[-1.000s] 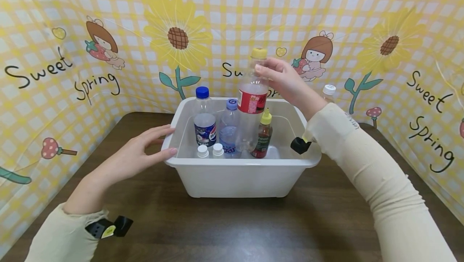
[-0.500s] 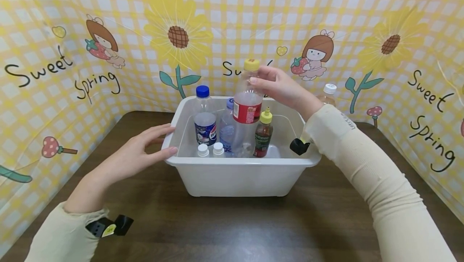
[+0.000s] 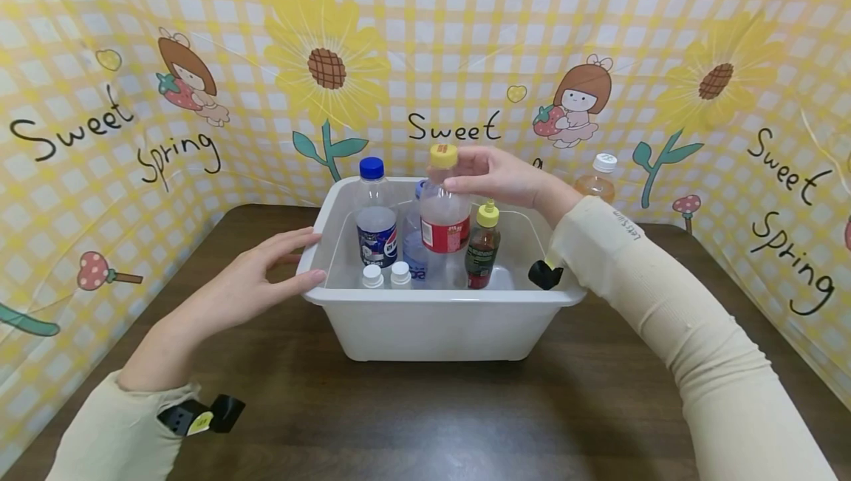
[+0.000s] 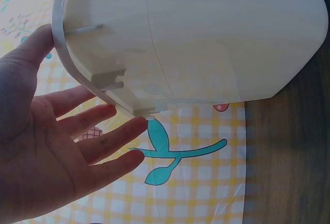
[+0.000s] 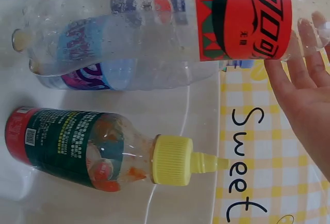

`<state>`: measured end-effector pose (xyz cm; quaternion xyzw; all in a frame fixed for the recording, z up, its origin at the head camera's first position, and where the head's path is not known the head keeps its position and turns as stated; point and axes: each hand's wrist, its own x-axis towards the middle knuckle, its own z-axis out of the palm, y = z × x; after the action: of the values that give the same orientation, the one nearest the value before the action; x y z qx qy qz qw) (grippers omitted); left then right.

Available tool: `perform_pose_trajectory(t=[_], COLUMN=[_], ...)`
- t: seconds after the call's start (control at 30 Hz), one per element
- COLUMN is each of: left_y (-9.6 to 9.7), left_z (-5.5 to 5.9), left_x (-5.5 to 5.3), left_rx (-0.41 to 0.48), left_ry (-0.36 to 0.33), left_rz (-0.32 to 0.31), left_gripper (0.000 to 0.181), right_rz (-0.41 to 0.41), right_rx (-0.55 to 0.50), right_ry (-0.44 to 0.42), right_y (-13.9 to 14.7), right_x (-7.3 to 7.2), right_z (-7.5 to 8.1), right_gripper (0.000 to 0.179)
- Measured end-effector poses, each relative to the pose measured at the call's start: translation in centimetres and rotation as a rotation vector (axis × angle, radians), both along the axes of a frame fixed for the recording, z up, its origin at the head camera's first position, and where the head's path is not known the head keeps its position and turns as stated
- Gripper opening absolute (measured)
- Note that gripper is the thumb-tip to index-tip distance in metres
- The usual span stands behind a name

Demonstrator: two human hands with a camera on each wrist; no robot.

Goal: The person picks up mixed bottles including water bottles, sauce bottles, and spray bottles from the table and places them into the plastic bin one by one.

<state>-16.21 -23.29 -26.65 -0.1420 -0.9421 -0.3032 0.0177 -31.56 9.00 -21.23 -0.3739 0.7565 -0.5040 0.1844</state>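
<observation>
Head view: right hand (image 3: 501, 176) reaches in from the right over the white plastic tub (image 3: 439, 318), fingers curled round the neck of a clear bottle with red label (image 3: 443, 209), just under its yellow cap. The bottle stands upright inside the tub, near the middle. Left hand (image 3: 255, 281) is spread, fingers straight, thumb tip on the tub's left rim, palm against the outer wall. Both forearms are in cream sleeves.

Count in the tub: six bottles. Blue-cap Pepsi bottle (image 3: 375, 216) at back left, blue-label water bottle (image 3: 416, 244) behind the held one, dark sauce bottle with yellow nozzle cap (image 3: 482, 243) just right of it, two small white-capped bottles (image 3: 386, 275) at the front wall. One more bottle with a white cap (image 3: 597, 178) stands outside, behind the tub's right corner. Backdrop reads "Sweet Spring".

Left wrist view: left hand (image 4: 46, 146) open, fingers fanned under the rim of the tub (image 4: 206, 38), thumb on the rim edge.

Right wrist view: right hand's fingers (image 5: 304, 74) lie against the red-label bottle (image 5: 206, 22); label carries white script, not readable. Sauce bottle (image 5: 93, 152) is just beside it, apart; water bottle (image 5: 98, 53) is behind the held bottle. "Sweet" shows on the backdrop.
</observation>
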Motion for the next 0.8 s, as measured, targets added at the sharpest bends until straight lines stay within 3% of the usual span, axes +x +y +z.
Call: perform_pose_trajectory(t=[0.3,0.8], left_y=[0.0,0.0], left_z=[0.0,-0.1], left_x=[0.0,0.0], left_rx=[0.004,0.002], left_ry=[-0.002,0.002], left_rz=[0.003,0.008], left_gripper=[0.064,0.063], right_rz=[0.041,0.132], right_rx=[0.113,0.144], right_ry=[0.017,-0.041], right_y=[-0.2,-0.1], right_x=[-0.2,-0.5], right_z=[-0.7,-1.5], right_gripper=[0.045,0.058])
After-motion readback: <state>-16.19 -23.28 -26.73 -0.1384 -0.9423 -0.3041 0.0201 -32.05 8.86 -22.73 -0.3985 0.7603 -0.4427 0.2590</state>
